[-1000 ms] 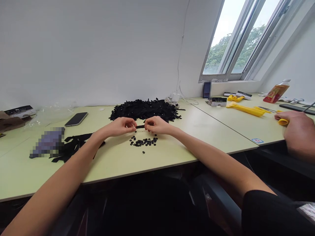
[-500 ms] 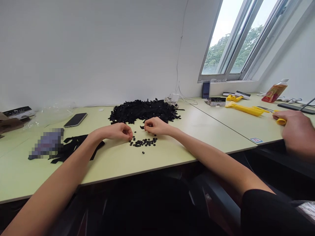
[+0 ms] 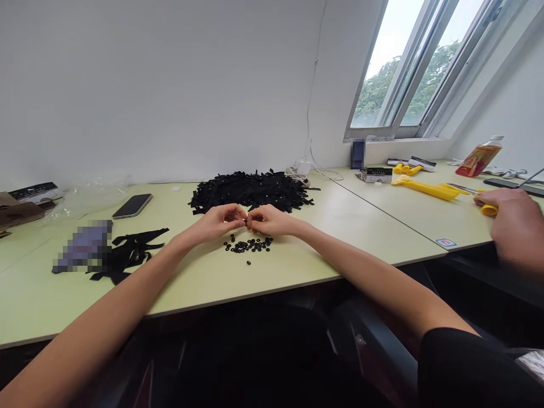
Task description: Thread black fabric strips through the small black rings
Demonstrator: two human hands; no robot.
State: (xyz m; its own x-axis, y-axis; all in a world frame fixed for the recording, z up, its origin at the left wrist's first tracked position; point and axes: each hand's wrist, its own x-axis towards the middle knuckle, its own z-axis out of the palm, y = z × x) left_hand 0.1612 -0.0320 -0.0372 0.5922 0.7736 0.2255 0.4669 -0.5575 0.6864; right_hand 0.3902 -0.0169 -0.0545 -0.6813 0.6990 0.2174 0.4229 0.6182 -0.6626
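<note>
Both the left hand [image 3: 224,221] and right hand [image 3: 268,220], at centre frame, pinch a small black piece [image 3: 246,222], probably to steady it. Black rings [image 3: 241,247] lie just below, likely for easy reach. Heaped black strips [image 3: 250,191] above and a phone [image 3: 132,205] at left seem out of the way.

Before me is a window [image 3: 408,73], with bright sky [image 3: 391,34] and green trees [image 3: 376,93] beyond it. To its left I face a long pale wall [image 3: 170,85]; to its right, a side wall [image 3: 505,96]. Below the window, light green tables [image 3: 352,226] meet edge to edge.
</note>
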